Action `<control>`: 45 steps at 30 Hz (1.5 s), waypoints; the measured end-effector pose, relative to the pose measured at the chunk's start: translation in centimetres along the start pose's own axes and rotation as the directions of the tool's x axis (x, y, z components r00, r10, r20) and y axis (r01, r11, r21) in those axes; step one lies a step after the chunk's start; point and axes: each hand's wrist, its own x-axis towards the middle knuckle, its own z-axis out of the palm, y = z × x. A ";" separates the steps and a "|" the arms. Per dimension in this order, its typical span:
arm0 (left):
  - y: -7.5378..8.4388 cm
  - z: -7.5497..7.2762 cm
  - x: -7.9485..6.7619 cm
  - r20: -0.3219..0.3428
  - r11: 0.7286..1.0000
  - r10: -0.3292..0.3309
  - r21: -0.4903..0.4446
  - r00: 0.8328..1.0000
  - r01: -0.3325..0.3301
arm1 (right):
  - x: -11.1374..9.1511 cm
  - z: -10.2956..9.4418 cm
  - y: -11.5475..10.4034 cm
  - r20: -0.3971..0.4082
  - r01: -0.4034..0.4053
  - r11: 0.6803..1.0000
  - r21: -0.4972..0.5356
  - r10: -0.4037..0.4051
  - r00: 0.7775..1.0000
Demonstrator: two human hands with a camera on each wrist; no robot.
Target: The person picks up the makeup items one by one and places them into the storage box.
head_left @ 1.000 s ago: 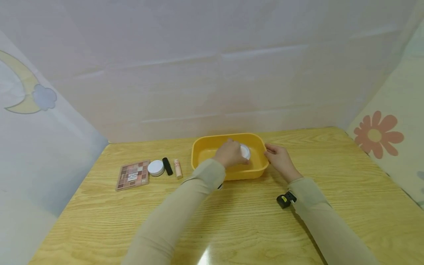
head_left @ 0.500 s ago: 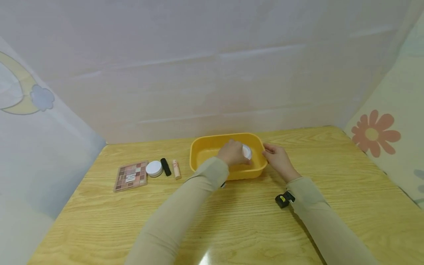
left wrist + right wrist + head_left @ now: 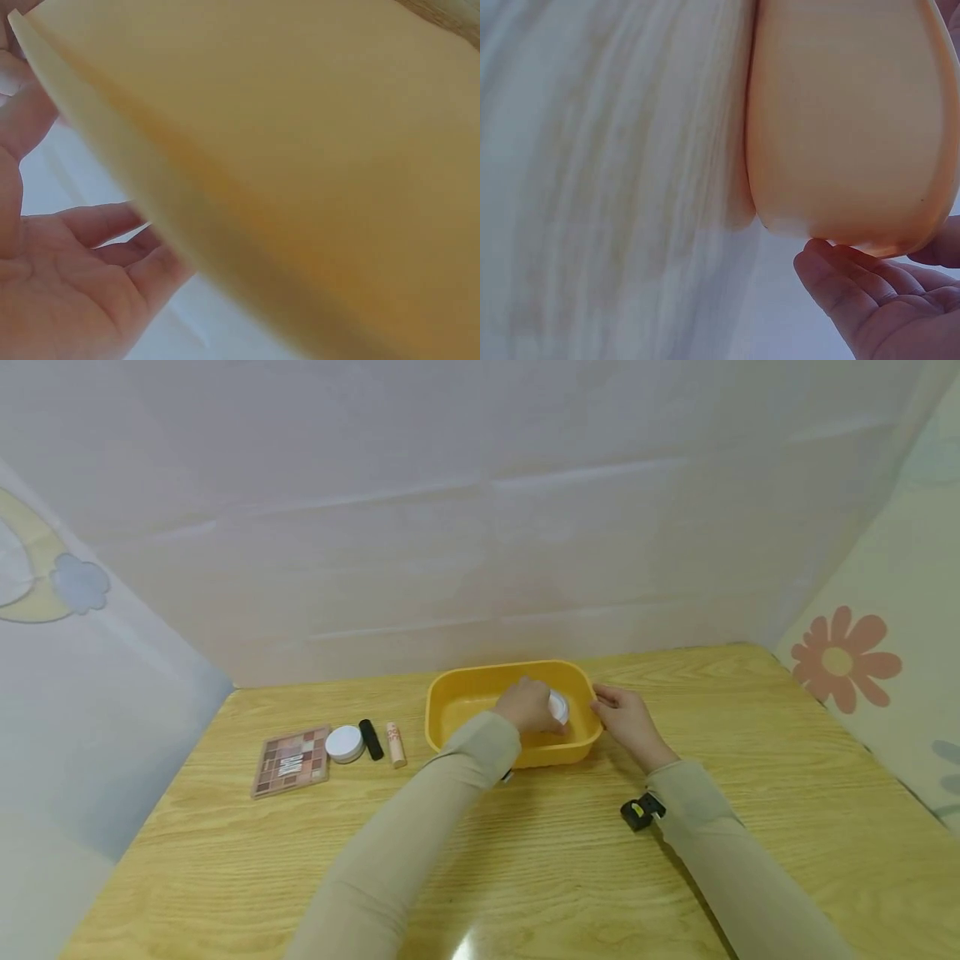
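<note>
A yellow plastic basin (image 3: 457,706) stands on the wooden table, towards the back. My left hand (image 3: 527,704) reaches down into it and grips a white round container (image 3: 558,704), whose lower part is hidden by the fingers and thumb. At the basin's right end, my right hand (image 3: 626,718) holds the rim between thumb and fingers. In the right wrist view, the fingertips (image 3: 817,251) touch the outside of the basin wall (image 3: 847,127). The left wrist view has the basin's wall (image 3: 300,150) in front of the left palm (image 3: 67,292); the container cannot be made out there.
Left of the basin lie an eyeshadow palette (image 3: 291,762), a white round compact (image 3: 345,743), a black lipstick tube (image 3: 371,740) and a pale pink tube (image 3: 396,744). A white cloth wall (image 3: 480,568) rises behind the table (image 3: 562,877).
The head view has drifted slightly, so the table items sit a little further left in it. The left hand and white container have shifted slightly right within the basin. The right hand keeps its hold.
</note>
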 end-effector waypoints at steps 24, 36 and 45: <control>0.2 0.5 1.4 0.143 0.991 -0.045 0.132 0.989 0.026 | -0.4 0.8 -0.1 -0.010 0.037 0.999 0.032 -0.037 0.999; 0.8 -1.1 0.1 0.170 0.990 -0.042 0.140 0.984 0.018 | -0.5 0.8 -0.4 -0.008 0.025 0.999 0.021 -0.025 1.000; 0.8 -2.5 0.6 0.189 0.997 -0.036 0.075 0.981 0.023 | -0.8 0.8 -0.6 -0.009 0.035 0.999 0.030 -0.035 0.999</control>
